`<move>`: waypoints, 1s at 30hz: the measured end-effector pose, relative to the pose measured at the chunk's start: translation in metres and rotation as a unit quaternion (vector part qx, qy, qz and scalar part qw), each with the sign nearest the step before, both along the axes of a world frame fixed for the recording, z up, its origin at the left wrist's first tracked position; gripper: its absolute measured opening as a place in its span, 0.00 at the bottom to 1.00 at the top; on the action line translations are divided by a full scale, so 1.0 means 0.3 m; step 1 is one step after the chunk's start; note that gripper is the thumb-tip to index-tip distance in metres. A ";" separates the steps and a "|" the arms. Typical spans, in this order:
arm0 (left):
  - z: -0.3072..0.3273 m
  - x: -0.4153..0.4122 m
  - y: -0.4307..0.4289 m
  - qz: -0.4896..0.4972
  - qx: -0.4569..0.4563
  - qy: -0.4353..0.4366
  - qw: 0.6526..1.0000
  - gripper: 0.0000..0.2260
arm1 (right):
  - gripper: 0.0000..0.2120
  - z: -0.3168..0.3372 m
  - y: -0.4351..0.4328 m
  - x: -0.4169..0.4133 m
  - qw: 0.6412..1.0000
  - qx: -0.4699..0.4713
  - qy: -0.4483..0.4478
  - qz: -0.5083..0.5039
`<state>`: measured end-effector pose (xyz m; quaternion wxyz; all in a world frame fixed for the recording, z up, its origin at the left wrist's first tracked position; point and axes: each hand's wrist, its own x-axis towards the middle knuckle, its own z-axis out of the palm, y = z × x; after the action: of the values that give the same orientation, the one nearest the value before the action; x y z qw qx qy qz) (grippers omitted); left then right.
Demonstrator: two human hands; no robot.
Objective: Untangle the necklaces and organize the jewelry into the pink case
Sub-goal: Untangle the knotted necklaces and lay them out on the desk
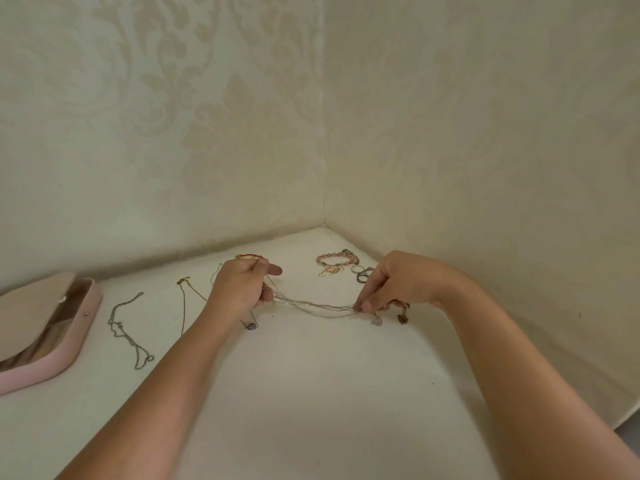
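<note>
The pink case (pixel 78 337) sits at the far left edge of the table (pixel 311 393), cut off by the frame. Its lid (pixel 31 299) is raised and shows a pale beige inside; what lies in the case is too dim to make out. Just right of it a silver chain (pixel 128 330) lies loose in a wavy line on the white surface. Next comes a thin gold chain (pixel 183 303), running from far to near.

The left hand (pixel 239 289) has its fingers curled and pinches one end of the tangled necklaces (pixel 315 304). A dark chain (pixel 215 271) shows just past its far side, and a red and gold bangle (pixel 247 257) lies behind the knuckles. A small dark pendant (pixel 252 326) rests beside the left wrist. The tangled strands, fine and silvery, stretch in a shallow sag between both hands, just above the table.

Farther back, near the corner, are a pink bead bracelet (pixel 334 258), a thin gold piece (pixel 330 270) and a few rings (pixel 362 273), close together. The right hand (pixel 398 285) grips the other end of the strands between thumb and forefinger. Two small charms (pixel 402 318) hang below it.

The table is plain off-white and fits into a room corner. Both walls (pixel 173 116) carry cream wallpaper with a faint damask pattern.
</note>
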<state>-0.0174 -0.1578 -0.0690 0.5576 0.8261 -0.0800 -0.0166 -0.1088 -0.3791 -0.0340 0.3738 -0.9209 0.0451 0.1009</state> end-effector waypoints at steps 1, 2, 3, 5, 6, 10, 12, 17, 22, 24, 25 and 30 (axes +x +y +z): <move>-0.005 0.003 0.002 0.008 0.031 -0.018 0.999 0.13 | 0.04 -0.001 0.003 0.001 1.000 0.005 -0.002 0.003; -0.010 0.005 0.006 0.015 0.070 -0.040 0.997 0.12 | 0.04 -0.002 0.006 0.002 1.000 0.015 -0.006 0.004; -0.013 0.005 0.009 0.022 0.113 -0.061 0.992 0.11 | 0.04 -0.002 0.010 0.002 0.999 0.032 -0.010 0.007; -0.016 0.003 0.013 0.044 0.167 -0.087 0.981 0.08 | 0.04 -0.006 0.019 0.003 0.997 0.070 -0.019 0.011; -0.016 0.000 0.015 0.056 0.176 -0.092 0.978 0.06 | 0.03 -0.007 0.023 0.004 0.996 0.085 -0.023 0.012; -0.006 -0.020 0.005 0.002 0.137 -0.117 0.984 0.06 | 0.04 -0.011 0.045 0.014 0.991 0.127 -0.038 0.018; 0.005 -0.052 -0.021 -0.109 0.065 -0.080 0.989 0.07 | 0.06 -0.013 0.059 0.018 0.987 0.155 -0.042 0.024; -0.014 -0.103 -0.078 -0.237 -0.023 0.001 0.971 0.03 | 0.06 -0.029 0.084 0.027 0.978 0.197 -0.060 0.023; -0.014 -0.097 -0.079 -0.210 -0.107 0.018 0.972 0.05 | 0.03 -0.026 0.087 0.025 0.971 0.226 -0.077 0.018; -0.008 -0.103 -0.078 -0.208 -0.137 0.033 0.968 0.06 | 0.04 -0.021 0.084 0.021 0.968 0.237 -0.080 0.021; -0.005 -0.106 -0.076 -0.204 -0.153 0.042 0.966 0.06 | 0.04 -0.021 0.082 0.022 0.967 0.239 -0.083 0.020; 0.005 -0.099 -0.064 -0.214 -0.242 0.093 0.942 0.09 | 0.05 -0.031 0.069 0.036 0.971 0.222 -0.084 0.013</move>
<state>-0.0471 -0.1770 -0.0675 0.7291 0.6243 -0.2045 -0.1920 -0.0980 -0.3586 -0.0433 0.5697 -0.8208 -0.0223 0.0356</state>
